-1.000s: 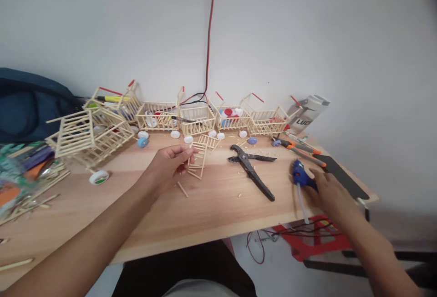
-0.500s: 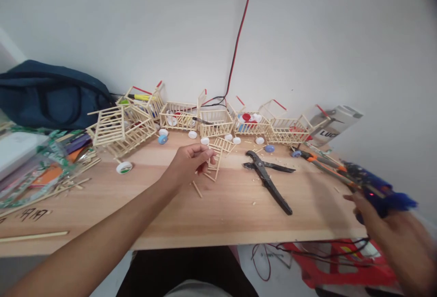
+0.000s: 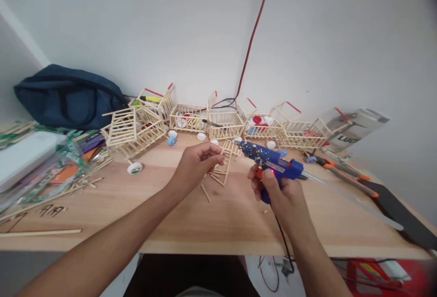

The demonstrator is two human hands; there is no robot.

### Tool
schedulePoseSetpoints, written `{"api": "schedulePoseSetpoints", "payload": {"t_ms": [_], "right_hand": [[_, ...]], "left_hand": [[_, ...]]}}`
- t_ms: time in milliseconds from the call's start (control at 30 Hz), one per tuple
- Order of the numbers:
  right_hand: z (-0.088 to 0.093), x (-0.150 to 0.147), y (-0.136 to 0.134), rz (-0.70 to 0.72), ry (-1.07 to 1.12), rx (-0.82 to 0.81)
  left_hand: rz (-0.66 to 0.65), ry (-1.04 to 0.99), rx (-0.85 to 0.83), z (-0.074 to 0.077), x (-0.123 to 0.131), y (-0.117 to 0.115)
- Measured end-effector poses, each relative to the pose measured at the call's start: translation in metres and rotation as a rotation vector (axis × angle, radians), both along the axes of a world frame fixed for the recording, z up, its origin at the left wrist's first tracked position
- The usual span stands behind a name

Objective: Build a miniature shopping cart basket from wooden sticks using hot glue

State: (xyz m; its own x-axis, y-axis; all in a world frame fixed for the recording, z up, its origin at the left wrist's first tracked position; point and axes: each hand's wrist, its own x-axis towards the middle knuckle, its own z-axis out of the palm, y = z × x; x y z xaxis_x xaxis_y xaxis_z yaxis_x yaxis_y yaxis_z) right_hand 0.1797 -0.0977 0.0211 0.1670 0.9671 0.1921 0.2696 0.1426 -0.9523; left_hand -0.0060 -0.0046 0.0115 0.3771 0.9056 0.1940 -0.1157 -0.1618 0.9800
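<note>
My right hand (image 3: 285, 197) is wrapped round a blue glue gun (image 3: 269, 158), its nozzle pointing left and its barrel crusted with bits. A long clear glue stick (image 3: 355, 201) sticks out of its rear. My left hand (image 3: 200, 163) is closed in a pinch over the table; whatever sits between its fingertips is too small to make out. Right beside those fingertips lies a ladder-like panel of thin wooden sticks (image 3: 226, 169). A loose short stick (image 3: 205, 193) lies just below.
Several stick-built carts (image 3: 225, 124) with bottle-cap wheels line the wall. At left are a dark blue bag (image 3: 70, 97), a white box (image 3: 30, 153) and loose sticks. Orange-handled pliers (image 3: 348, 176) and a carton (image 3: 362, 128) stand right. The glue gun's cord (image 3: 282, 233) drops over the table's front edge (image 3: 211, 248).
My right hand has brought the glue gun from the far right to the middle, close to my left hand. It now hides the black pliers. My left hand stays pinched by the panel.
</note>
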Motion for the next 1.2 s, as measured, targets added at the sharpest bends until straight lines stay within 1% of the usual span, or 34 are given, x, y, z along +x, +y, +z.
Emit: {"api": "schedulePoseSetpoints", "payload": {"t_ms": [67,200,300,400,500,667,800,967,1200], "right_hand": [[0.001,0.001,0.001,-0.002,-0.029,-0.017],[0.003,0.006,-0.006,-0.068,-0.037,-0.072],[0.004,0.01,-0.013,-0.077,-0.051,-0.125],[0.003,0.013,-0.016,-0.047,-0.039,-0.165],[0.0,0.014,-0.016,-0.01,-0.006,-0.173],[-0.002,0.011,-0.014,-0.012,0.064,-0.163],[-0.003,0.012,-0.013,0.018,0.043,-0.176],[-0.003,0.011,-0.013,-0.025,0.0,-0.178],[-0.004,0.014,-0.013,0.005,0.001,-0.197]], "left_hand": [[0.044,0.059,0.052,0.002,-0.001,-0.001],[0.155,0.189,0.18,0.008,-0.002,-0.003],[0.176,0.222,0.233,0.009,-0.002,-0.005],[0.191,0.232,0.268,0.008,-0.001,-0.006],[0.207,0.237,0.286,0.007,-0.001,-0.007],[0.206,0.252,0.319,0.01,-0.001,-0.008],[0.212,0.25,0.321,0.012,-0.001,-0.01],[0.223,0.244,0.304,0.011,-0.001,-0.01],[0.22,0.236,0.307,0.009,-0.001,-0.009]]}}
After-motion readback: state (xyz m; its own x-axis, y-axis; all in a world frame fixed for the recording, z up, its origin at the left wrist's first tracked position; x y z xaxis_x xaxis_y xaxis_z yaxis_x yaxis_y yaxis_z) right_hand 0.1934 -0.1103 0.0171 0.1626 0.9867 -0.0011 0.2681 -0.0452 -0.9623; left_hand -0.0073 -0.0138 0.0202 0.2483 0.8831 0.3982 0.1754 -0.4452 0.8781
